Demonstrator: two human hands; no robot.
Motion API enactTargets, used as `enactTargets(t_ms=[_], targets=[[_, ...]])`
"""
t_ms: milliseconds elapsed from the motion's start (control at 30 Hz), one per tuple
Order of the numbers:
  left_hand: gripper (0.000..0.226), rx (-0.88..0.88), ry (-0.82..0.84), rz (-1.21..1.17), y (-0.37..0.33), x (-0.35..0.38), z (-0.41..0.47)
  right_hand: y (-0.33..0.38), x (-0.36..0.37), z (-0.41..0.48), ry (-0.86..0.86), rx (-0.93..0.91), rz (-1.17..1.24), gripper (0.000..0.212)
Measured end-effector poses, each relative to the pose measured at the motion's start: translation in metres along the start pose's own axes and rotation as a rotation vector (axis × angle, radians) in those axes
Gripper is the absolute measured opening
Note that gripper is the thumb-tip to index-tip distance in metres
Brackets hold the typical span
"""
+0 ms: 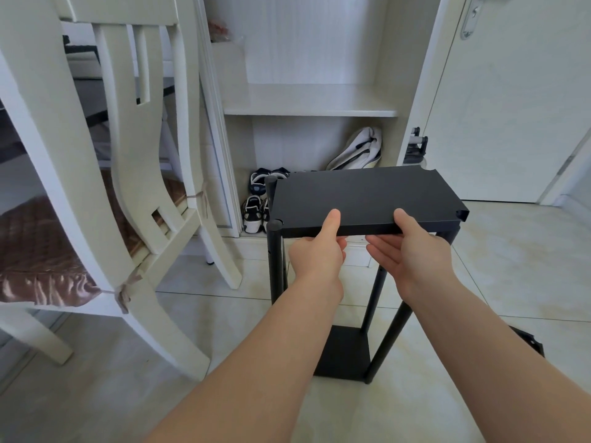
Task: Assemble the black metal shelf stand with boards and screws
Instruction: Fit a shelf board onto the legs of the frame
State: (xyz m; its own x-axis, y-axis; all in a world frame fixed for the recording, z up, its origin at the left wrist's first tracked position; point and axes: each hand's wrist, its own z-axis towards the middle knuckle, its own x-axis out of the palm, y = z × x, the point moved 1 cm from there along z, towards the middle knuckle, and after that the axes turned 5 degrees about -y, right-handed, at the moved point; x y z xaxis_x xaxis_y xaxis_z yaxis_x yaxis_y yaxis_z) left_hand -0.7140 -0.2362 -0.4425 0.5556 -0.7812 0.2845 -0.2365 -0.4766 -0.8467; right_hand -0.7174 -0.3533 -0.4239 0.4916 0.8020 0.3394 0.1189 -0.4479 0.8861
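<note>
A black metal shelf stand stands on the tiled floor, with upright black poles (274,251) and a lower black board (345,350) near the floor. A black top board (364,195) lies across the tops of the poles, its left corner notches at two pole ends. My left hand (319,251) grips the board's near edge, thumb on top and fingers underneath. My right hand (412,244) holds the same edge further right, thumb on top and palm under it. The right corner notch (460,215) shows no pole end in it.
A cream wooden chair (134,174) with a brown cushion stands close on the left. An open cupboard (307,107) behind holds shoes (256,199) and a bag. A white door (511,91) is at the right. Another black part (527,342) lies on the floor at the right.
</note>
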Motion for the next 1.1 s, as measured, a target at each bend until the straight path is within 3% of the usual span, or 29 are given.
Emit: enactTargets(t_ms=[433, 600, 800, 1100], targets=[[0.029, 0.008, 0.046, -0.018, 0.008, -0.002, -0.013, 0.000, -0.012, -0.011, -0.005, 0.013, 0.058, 0.015], [0.029, 0.049, 0.055, 0.019, 0.009, -0.003, -0.011, -0.002, -0.017, -0.010, 0.030, 0.069, 0.073, 0.030], [0.028, 0.042, 0.052, 0.019, 0.013, -0.004, -0.012, -0.003, -0.022, -0.007, 0.051, 0.094, 0.047, 0.032], [0.028, 0.031, 0.004, -0.012, 0.018, -0.003, -0.017, -0.003, -0.022, -0.006, 0.009, 0.090, -0.004, 0.019]])
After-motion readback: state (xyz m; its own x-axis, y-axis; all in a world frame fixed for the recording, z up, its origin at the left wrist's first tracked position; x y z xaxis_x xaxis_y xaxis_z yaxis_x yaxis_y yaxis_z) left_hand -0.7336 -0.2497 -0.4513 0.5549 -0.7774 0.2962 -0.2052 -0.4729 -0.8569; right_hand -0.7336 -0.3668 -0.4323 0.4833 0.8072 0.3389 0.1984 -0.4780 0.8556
